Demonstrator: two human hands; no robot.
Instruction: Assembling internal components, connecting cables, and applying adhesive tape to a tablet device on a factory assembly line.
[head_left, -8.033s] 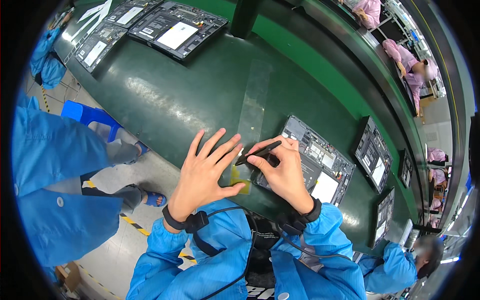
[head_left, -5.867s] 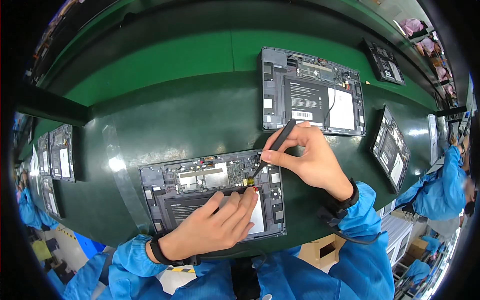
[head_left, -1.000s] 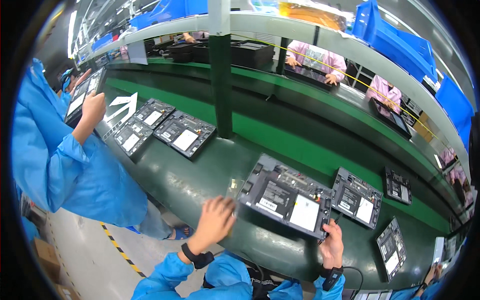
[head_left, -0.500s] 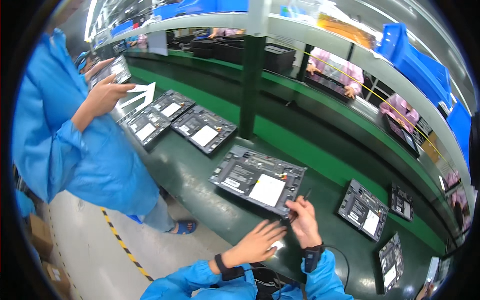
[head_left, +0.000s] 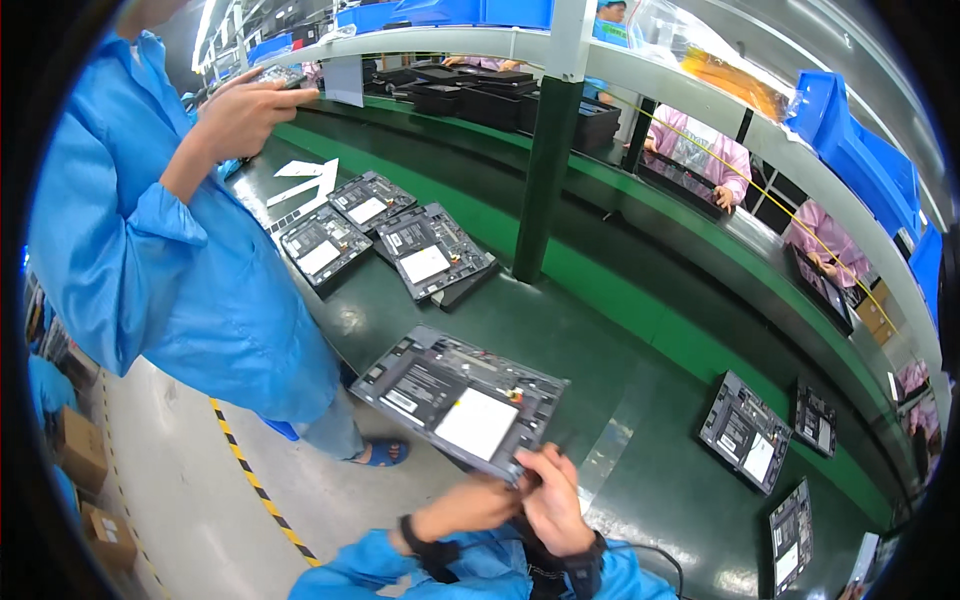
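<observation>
An opened tablet-like device (head_left: 425, 382), with a circuit board, a dark battery and a white label exposed, lies in front of me. Its near edge reaches to the green bench's front edge; I cannot tell whether it is lifted. My right hand (head_left: 556, 502) is closed at the device's near right corner, thumb on top and fingers curled. Just left of it, my left hand (head_left: 468, 510) is blurred by motion close under the same corner, its fingertips partly hidden. Both wrists carry dark bands.
Similar opened devices lie at the far left (head_left: 432, 252) and at the right (head_left: 745, 432) of the bench (head_left: 640, 400). A co-worker in a blue smock (head_left: 215, 290) stands at left, holding a device. A dark green post (head_left: 545, 180) rises from the bench; blue bins (head_left: 850, 140) sit above.
The device has shifted left and nearer to me, along with my right hand. My left hand, earlier spread flat, has moved in beside the right hand. The co-worker's hands have risen.
</observation>
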